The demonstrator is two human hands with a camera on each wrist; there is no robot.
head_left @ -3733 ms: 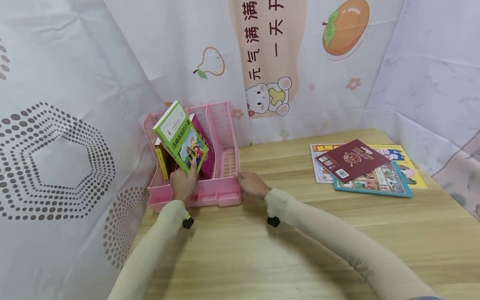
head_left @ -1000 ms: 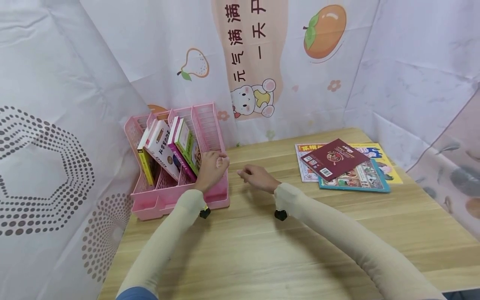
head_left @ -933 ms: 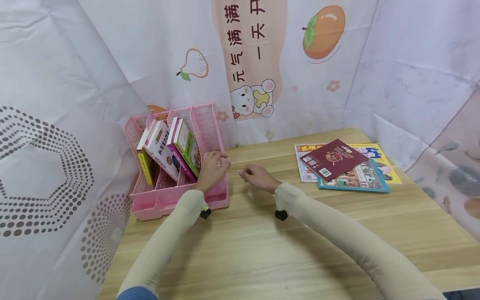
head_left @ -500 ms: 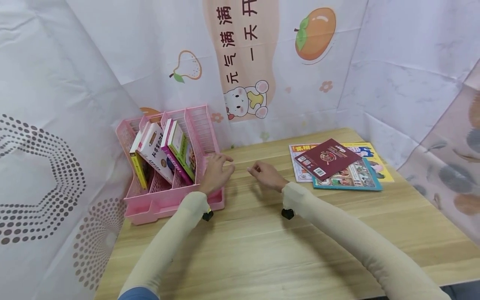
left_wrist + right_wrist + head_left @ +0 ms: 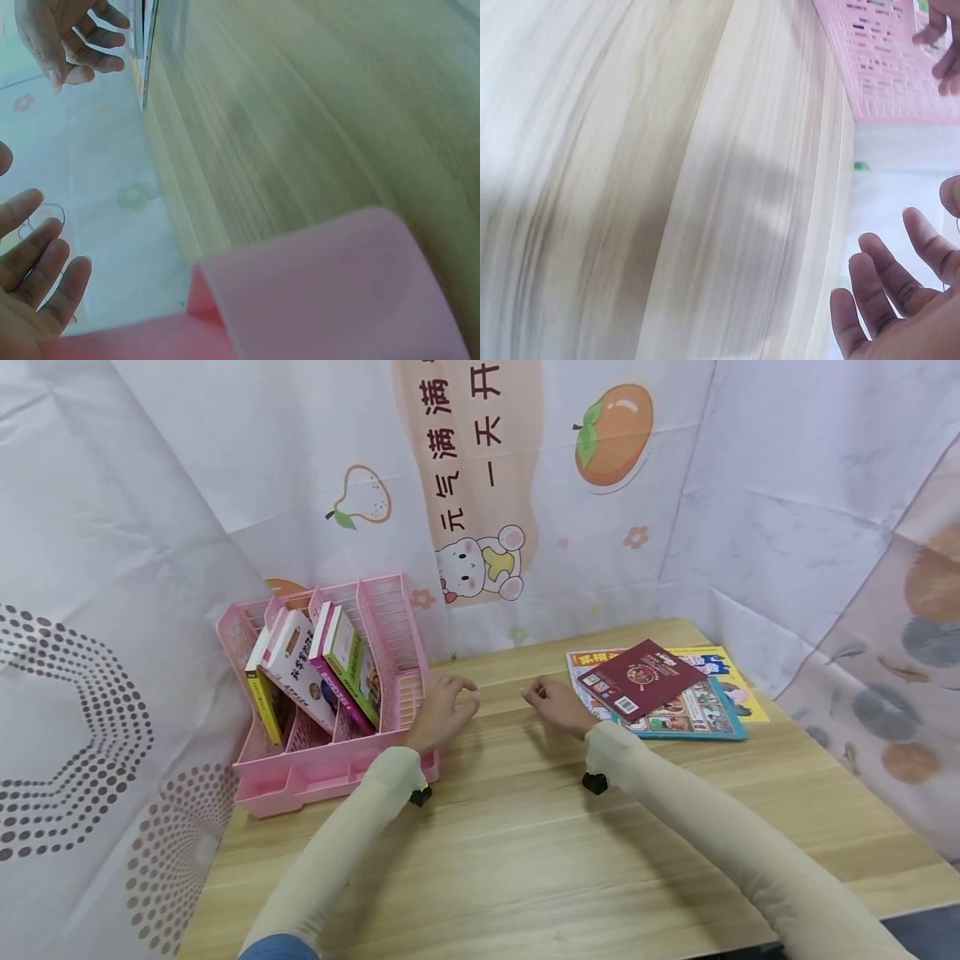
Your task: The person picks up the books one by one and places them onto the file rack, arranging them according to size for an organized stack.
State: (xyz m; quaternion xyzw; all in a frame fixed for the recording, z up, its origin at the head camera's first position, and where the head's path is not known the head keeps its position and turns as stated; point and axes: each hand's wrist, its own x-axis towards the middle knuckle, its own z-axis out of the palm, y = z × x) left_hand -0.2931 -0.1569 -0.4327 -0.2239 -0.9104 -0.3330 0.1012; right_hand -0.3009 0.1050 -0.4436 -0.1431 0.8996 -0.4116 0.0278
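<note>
The pink plastic book rack (image 5: 300, 770) stands at the left of the table, with a yellow-spined book (image 5: 265, 706), a white book (image 5: 298, 664), a magenta book (image 5: 347, 703) and a green book (image 5: 358, 652) leaning in its compartments. In front of the rack's right end hovers my left hand (image 5: 442, 714), fingers loosely bent and holding nothing. My right hand (image 5: 558, 706), also with nothing in it, is over the table between the rack and the pile of books. In the right wrist view its fingers (image 5: 889, 289) are relaxed and slightly spread.
At the right back lies a pile: a maroon book (image 5: 642, 679) on top, a teal-edged book (image 5: 705, 714) and a yellow book (image 5: 738, 689) under it. Patterned white curtains (image 5: 300, 427) close in the back and both sides of the wooden table (image 5: 510, 860).
Earlier my left hand held the green book over the rack while my right hand touched the rack's side. The green book now stands inside, and both hands have moved away rightward.
</note>
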